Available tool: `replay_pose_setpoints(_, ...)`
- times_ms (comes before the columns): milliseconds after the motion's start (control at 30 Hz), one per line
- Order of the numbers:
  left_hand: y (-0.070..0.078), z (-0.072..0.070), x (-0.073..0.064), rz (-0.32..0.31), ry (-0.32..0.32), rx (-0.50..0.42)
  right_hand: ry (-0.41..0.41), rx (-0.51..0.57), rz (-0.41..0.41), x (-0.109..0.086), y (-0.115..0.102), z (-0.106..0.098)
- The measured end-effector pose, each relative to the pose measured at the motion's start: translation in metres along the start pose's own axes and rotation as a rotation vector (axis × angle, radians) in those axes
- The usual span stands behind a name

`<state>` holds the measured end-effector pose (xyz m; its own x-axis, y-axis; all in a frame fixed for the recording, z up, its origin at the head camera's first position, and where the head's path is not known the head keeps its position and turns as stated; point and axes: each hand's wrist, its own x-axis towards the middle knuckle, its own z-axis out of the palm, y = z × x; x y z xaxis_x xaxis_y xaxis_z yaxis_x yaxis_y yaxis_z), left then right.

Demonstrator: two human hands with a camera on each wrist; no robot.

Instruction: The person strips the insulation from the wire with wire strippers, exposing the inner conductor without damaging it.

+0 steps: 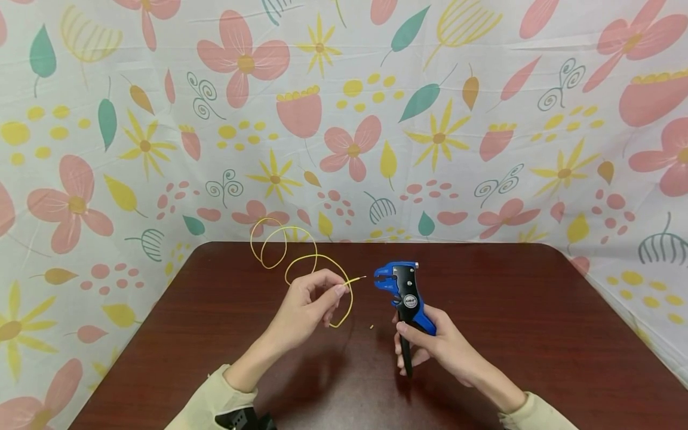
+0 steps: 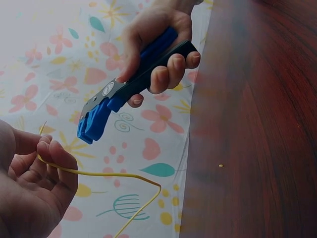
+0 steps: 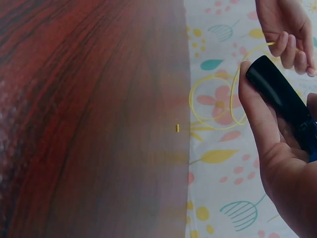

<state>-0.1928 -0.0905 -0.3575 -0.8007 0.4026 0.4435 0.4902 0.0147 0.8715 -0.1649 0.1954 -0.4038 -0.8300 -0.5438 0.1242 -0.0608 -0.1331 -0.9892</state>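
Observation:
Between thumb and fingertips, my left hand [image 1: 309, 307] pinches a thin yellow wire [image 1: 333, 260] near one end. That end points right and shows a short bare tip; the rest trails in loops behind the hand. My right hand [image 1: 438, 343] grips a blue and black wire stripper [image 1: 409, 292] by its handles. The stripper's blue jaws face left, parted, a short way from the wire's bare tip. In the left wrist view, the stripper's head [image 2: 94, 121] hangs near the left fingers with nothing between its jaws.
A small cut piece of yellow insulation [image 1: 371, 326] lies on the dark brown wooden table [image 1: 215, 346], between the two hands. Behind the table's far edge hangs a white cloth [image 1: 344, 209] printed with flowers and leaves. A black device sits at the left sleeve [image 1: 215, 400].

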Motion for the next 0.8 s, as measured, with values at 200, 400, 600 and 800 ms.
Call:
replay_pose_setpoints(200,0.0010,0.0002,-0.0004,0.001,-0.007,-0.011,-0.017,0.017,-0.009,-0.0014,-0.0016,0.0015)
replay_pose_setpoints(400,0.0022,0.0005,-0.0008,0.005,-0.016,-0.016,-0.035,0.019,-0.023,-0.0020,-0.0037,0.0035)
replay_pose_setpoints(600,0.0032,0.0004,-0.0010,0.011,-0.023,-0.015,-0.045,0.013,-0.024,-0.0018,-0.0056,0.0059)
replay_pose_setpoints(800,0.0038,0.0009,-0.0010,0.016,-0.029,-0.011,-0.065,0.016,-0.036,-0.0015,-0.0081,0.0084)
